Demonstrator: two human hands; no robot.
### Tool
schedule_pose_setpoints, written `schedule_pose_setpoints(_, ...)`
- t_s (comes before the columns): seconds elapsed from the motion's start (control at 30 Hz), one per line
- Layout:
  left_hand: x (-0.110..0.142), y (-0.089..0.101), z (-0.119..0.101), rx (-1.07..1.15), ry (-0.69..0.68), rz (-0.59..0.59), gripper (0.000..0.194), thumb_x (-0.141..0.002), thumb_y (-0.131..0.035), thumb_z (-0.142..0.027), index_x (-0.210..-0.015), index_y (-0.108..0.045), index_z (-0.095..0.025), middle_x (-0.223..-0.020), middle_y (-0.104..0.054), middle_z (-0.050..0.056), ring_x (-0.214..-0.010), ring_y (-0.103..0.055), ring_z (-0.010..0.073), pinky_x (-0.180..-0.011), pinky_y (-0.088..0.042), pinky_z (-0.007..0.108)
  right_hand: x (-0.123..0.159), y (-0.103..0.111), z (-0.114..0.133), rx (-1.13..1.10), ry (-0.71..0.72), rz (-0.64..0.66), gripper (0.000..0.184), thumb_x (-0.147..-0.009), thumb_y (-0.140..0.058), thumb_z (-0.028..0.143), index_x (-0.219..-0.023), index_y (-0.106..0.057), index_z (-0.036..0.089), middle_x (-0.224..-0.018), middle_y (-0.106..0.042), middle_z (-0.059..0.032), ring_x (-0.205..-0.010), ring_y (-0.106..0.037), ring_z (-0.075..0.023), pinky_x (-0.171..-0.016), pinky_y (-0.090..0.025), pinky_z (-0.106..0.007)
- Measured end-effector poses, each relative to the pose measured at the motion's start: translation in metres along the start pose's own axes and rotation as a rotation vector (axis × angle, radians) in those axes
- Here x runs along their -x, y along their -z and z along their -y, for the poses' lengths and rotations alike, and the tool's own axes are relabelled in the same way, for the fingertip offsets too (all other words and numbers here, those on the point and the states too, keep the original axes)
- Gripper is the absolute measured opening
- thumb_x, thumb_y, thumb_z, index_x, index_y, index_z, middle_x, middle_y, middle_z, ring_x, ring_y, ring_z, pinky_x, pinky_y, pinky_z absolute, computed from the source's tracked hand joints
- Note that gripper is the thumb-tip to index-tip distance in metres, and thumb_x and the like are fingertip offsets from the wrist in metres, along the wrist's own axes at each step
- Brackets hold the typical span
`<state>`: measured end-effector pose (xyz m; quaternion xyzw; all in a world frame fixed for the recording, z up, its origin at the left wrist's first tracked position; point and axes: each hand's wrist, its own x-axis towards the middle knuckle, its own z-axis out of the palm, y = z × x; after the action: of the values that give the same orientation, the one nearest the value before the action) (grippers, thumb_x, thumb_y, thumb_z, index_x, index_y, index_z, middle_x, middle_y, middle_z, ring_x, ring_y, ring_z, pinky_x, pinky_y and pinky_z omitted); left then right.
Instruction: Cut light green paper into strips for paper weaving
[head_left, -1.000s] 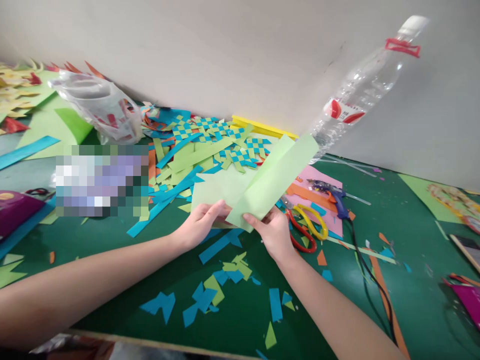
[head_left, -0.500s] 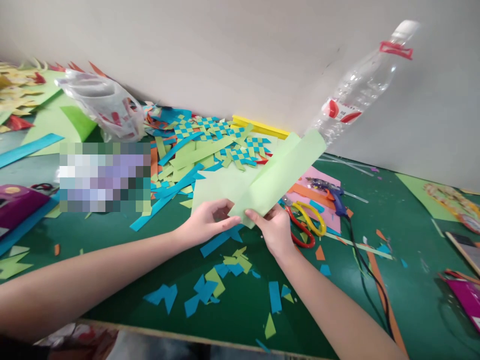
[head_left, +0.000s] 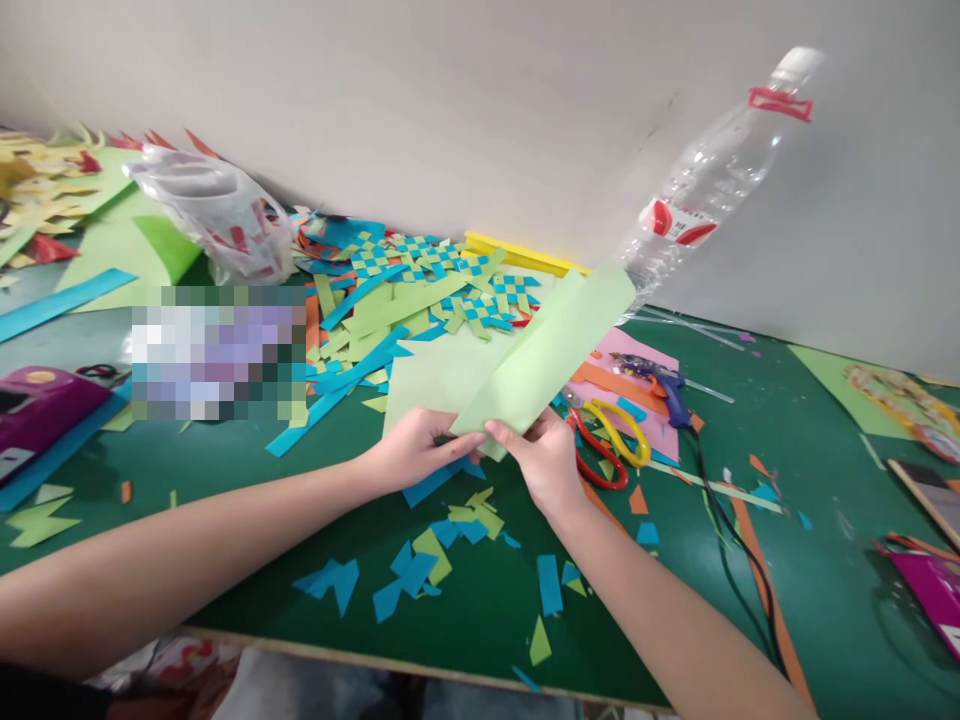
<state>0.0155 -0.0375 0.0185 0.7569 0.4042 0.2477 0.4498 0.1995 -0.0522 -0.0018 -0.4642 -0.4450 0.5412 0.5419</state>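
Observation:
A light green sheet of paper (head_left: 551, 350), folded over along its length, is held up at its near end by both hands. My left hand (head_left: 416, 450) pinches the lower left corner, its thumb in front and its other fingers partly hidden behind. Gripping the same end, my right hand (head_left: 544, 455) presses its thumb on the front while the fingers go behind the sheet. Beneath lies another pale green sheet (head_left: 424, 375). Just right of my right hand are scissors (head_left: 611, 440) with red and yellow handles.
A clear plastic bottle (head_left: 705, 180) leans by the wall. A blue glue gun (head_left: 671, 395) with a black cord lies on pink paper (head_left: 664, 350). Woven blue-green paper pieces (head_left: 420, 255) are heaped behind; a bagged cup (head_left: 217, 215) stands left. Paper scraps (head_left: 409, 570) litter the green table (head_left: 300, 540).
The folded green paper has tilted and shifted slightly left in my hands. Both hands keep hold of its near end.

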Motion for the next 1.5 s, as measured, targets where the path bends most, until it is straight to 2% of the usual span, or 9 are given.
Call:
schedule_pose_setpoints(0.33, 0.000, 0.001, -0.004, -0.008, -0.012, -0.006, 0.041, -0.091, -0.049, -0.045, -0.076, -0.073, -0.015, -0.069, -0.071, 0.002, -0.053, -0.055, 0.0101, -0.053, -0.041, 0.018, -0.001, 0.000, 0.002, 0.019, -0.017, 0.044, 0.039, -0.064, -0.082, 0.040, -0.093, -0.065, 0.021, -0.091, -0.075, -0.0053, -0.085, -0.071, -0.0250, -0.074, -0.058, -0.037)
schedule_pose_setpoints(0.47, 0.004, 0.003, -0.005, 0.002, -0.028, -0.023, 0.042, -0.092, -0.048, -0.045, -0.074, -0.073, -0.015, -0.069, -0.070, 0.002, -0.055, -0.056, 0.0107, -0.054, -0.043, 0.019, -0.001, 0.002, 0.005, -0.036, -0.015, 0.117, 0.035, -0.073, -0.073, 0.047, -0.097, -0.065, 0.022, -0.093, -0.074, -0.0046, -0.089, -0.070, -0.0239, -0.078, -0.056, -0.036)
schedule_pose_setpoints(0.57, 0.008, 0.003, -0.004, 0.044, -0.072, -0.005, 0.041, -0.093, -0.048, -0.042, -0.074, -0.073, -0.015, -0.073, -0.072, 0.002, -0.060, -0.061, 0.0119, -0.059, -0.046, 0.019, 0.000, 0.004, 0.006, -0.030, -0.020, 0.188, 0.030, -0.080, -0.066, 0.050, -0.084, -0.066, 0.021, -0.075, -0.070, -0.0018, -0.068, -0.066, -0.0187, -0.063, -0.053, -0.031)
schedule_pose_setpoints(0.63, 0.009, 0.004, -0.004, 0.069, -0.110, 0.012, 0.040, -0.093, -0.048, -0.040, -0.075, -0.073, -0.015, -0.074, -0.072, 0.003, -0.064, -0.063, 0.0127, -0.063, -0.048, 0.019, 0.001, 0.006, 0.006, -0.018, -0.020, 0.216, 0.030, -0.079, -0.068, 0.049, -0.073, -0.062, 0.020, -0.062, -0.062, 0.0015, -0.053, -0.056, -0.0132, -0.050, -0.045, -0.026)
schedule_pose_setpoints(0.7, 0.009, 0.003, -0.004, 0.091, -0.125, 0.027, 0.040, -0.094, -0.048, -0.039, -0.075, -0.073, -0.015, -0.074, -0.072, 0.003, -0.066, -0.064, 0.0128, -0.065, -0.048, 0.019, 0.001, 0.007, 0.005, -0.009, -0.027, 0.227, 0.032, -0.078, -0.069, 0.048, -0.068, -0.059, 0.020, -0.056, -0.055, 0.0035, -0.047, -0.047, -0.0099, -0.044, -0.037, -0.023)
schedule_pose_setpoints(0.9, 0.010, 0.003, -0.004, 0.168, -0.088, 0.027, 0.040, -0.092, -0.050, -0.042, -0.071, -0.072, -0.015, -0.073, -0.073, 0.003, -0.066, -0.064, 0.0137, -0.065, -0.049, 0.020, 0.000, 0.009, 0.005, 0.043, -0.099, 0.260, 0.036, -0.076, -0.068, 0.051, -0.065, -0.058, 0.019, -0.053, -0.052, 0.0032, -0.043, -0.043, -0.0091, -0.039, -0.033, -0.023)
schedule_pose_setpoints(1.13, 0.007, 0.002, -0.006, 0.219, 0.047, 0.004, 0.046, -0.090, -0.052, -0.048, -0.065, -0.072, -0.014, -0.067, -0.073, 0.004, -0.058, -0.062, 0.0127, -0.059, -0.049, 0.020, 0.000, 0.007, 0.011, 0.140, -0.091, 0.219, 0.036, -0.077, -0.067, 0.052, -0.065, -0.060, 0.018, -0.052, -0.055, 0.0022, -0.042, -0.046, -0.0097, -0.039, -0.034, -0.023)
schedule_pose_setpoints(1.5, 0.007, 0.002, -0.003, 0.276, 0.079, 0.002, 0.047, -0.090, -0.051, -0.049, -0.066, -0.071, -0.014, -0.074, -0.074, 0.006, -0.068, -0.065, 0.0162, -0.069, -0.052, 0.023, 0.001, 0.005, 0.013, 0.217, -0.070, 0.194, 0.039, -0.079, -0.066, 0.052, -0.060, -0.056, 0.020, -0.047, -0.053, 0.0028, -0.039, -0.046, -0.0102, -0.040, -0.034, -0.024)
